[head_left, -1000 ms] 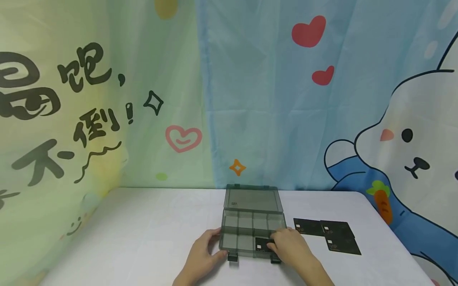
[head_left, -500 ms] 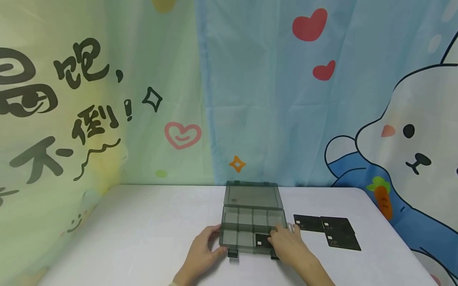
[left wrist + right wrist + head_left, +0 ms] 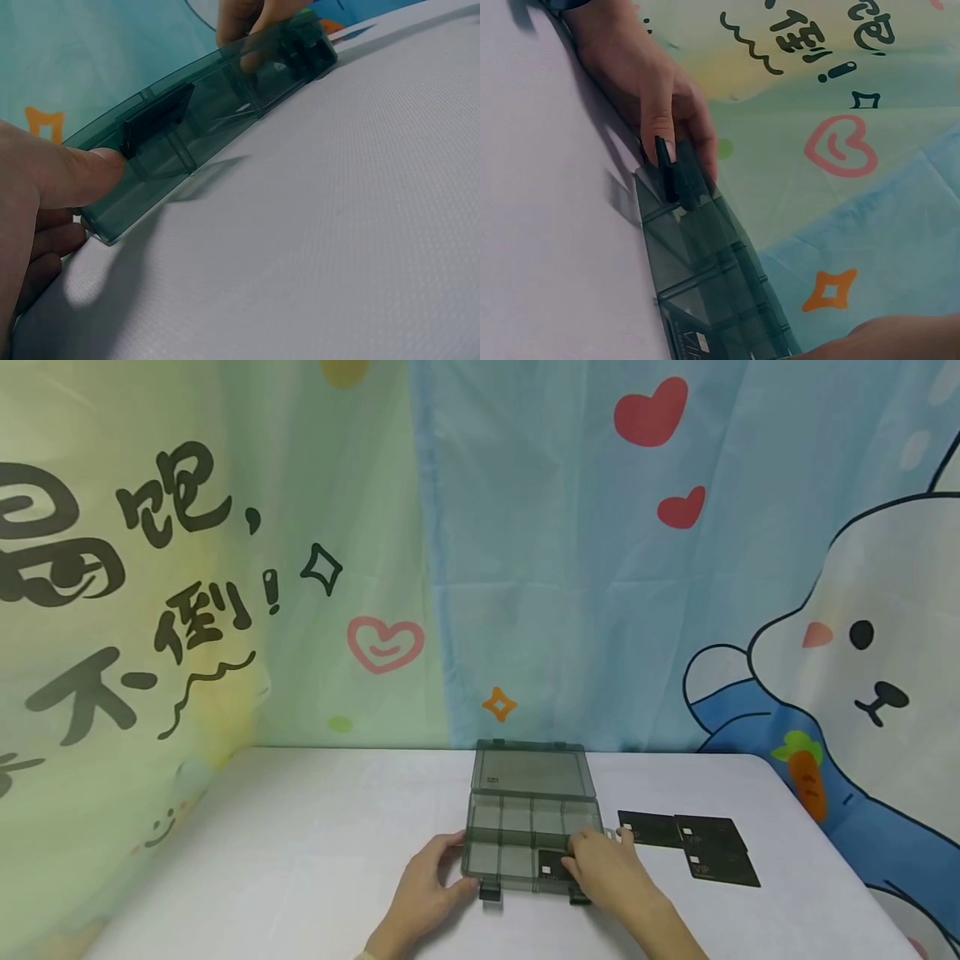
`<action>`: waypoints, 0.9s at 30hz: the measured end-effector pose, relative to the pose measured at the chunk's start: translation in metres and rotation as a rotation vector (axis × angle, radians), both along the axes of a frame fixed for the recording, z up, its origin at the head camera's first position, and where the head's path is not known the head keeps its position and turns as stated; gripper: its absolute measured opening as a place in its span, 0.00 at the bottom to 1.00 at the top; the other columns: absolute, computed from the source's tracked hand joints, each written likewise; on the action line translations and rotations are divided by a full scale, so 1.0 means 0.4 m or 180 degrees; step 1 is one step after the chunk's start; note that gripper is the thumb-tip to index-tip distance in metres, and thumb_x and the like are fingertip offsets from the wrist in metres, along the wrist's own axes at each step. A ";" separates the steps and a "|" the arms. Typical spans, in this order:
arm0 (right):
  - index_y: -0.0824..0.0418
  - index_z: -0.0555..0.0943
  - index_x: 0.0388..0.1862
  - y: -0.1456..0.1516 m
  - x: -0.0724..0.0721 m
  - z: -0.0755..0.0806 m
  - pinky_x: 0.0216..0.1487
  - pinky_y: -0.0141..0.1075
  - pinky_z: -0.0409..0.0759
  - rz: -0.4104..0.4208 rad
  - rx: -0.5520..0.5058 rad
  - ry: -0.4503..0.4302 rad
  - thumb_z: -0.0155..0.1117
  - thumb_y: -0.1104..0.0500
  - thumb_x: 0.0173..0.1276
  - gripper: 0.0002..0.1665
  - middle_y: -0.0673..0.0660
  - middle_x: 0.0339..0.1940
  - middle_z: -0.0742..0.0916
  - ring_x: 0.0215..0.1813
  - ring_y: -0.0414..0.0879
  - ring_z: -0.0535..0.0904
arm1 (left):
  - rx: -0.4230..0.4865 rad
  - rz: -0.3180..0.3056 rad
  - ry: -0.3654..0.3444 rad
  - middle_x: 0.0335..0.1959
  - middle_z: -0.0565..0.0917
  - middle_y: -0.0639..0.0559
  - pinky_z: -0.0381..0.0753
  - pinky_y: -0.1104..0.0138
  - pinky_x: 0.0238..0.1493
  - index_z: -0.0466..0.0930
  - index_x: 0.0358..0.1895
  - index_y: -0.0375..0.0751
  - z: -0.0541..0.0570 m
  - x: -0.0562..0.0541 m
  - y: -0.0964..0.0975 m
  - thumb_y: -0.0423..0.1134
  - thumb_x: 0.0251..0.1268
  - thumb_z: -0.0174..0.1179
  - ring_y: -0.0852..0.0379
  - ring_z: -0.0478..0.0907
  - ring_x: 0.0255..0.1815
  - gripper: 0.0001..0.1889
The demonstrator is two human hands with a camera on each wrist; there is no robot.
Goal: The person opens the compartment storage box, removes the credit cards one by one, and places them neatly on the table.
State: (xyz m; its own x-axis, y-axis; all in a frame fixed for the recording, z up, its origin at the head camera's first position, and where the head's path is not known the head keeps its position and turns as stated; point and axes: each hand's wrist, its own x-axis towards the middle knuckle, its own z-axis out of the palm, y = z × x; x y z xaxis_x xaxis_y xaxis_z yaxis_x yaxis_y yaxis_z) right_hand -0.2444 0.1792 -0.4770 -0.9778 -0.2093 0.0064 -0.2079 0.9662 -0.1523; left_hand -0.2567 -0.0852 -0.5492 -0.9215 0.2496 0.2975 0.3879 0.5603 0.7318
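A translucent green-grey divided box (image 3: 517, 860) lies on the table with its lid (image 3: 534, 774) folded back. My left hand (image 3: 426, 885) grips its front left corner, the thumb at the front wall near a dark latch (image 3: 157, 118) and the fingers round the left side. At the box's front right, a black VIP card (image 3: 552, 865) sits inside the compartments. My right hand (image 3: 611, 864) reaches in over the right wall, its curled fingers at the card's right end, which they hide. The card's white chip mark and lettering show in the right wrist view.
Several black VIP cards (image 3: 722, 863) lie partly overlapping on the white table (image 3: 337, 827), right of the box. A printed curtain (image 3: 555, 568) hangs behind the table's back edge.
The right hand's outer fingers have lifted and spread a little, while its other fingers stay at the card. The left hand and box keep their places; the head view has tilted slightly.
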 end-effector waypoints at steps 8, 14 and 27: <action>0.55 0.80 0.31 0.016 -0.003 0.015 0.57 0.67 0.67 -0.0004 -0.0097 0.0033 0.69 0.52 0.59 0.09 0.48 0.31 0.81 0.39 0.47 0.80 | 0.0016 -0.0032 -0.0058 0.56 0.81 0.53 0.74 0.53 0.63 0.71 0.61 0.43 0.003 -0.003 0.004 0.51 0.50 0.67 0.54 0.79 0.56 0.33; 0.51 0.78 0.26 0.013 0.000 0.028 0.56 0.65 0.70 0.0091 -0.0252 0.0000 0.70 0.54 0.57 0.09 0.46 0.32 0.78 0.39 0.45 0.79 | -0.0016 0.0017 -0.0066 0.56 0.81 0.54 0.74 0.53 0.63 0.71 0.61 0.43 0.003 -0.002 0.001 0.51 0.50 0.68 0.54 0.79 0.56 0.33; 0.60 0.85 0.35 0.004 0.007 0.022 0.57 0.63 0.72 0.0113 0.0033 -0.0028 0.67 0.56 0.60 0.08 0.55 0.34 0.88 0.44 0.54 0.84 | -0.0017 0.0009 -0.0070 0.56 0.81 0.54 0.74 0.52 0.63 0.71 0.61 0.44 0.000 -0.002 -0.003 0.52 0.51 0.67 0.54 0.79 0.56 0.33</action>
State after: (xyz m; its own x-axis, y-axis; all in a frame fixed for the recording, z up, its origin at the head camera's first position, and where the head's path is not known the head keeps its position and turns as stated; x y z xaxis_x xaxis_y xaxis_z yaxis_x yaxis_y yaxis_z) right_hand -0.2416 0.1809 -0.4682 -0.9698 -0.2439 -0.0047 -0.2407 0.9598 -0.1442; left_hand -0.2574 -0.0866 -0.5493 -0.9286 0.2485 0.2757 0.3702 0.5652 0.7372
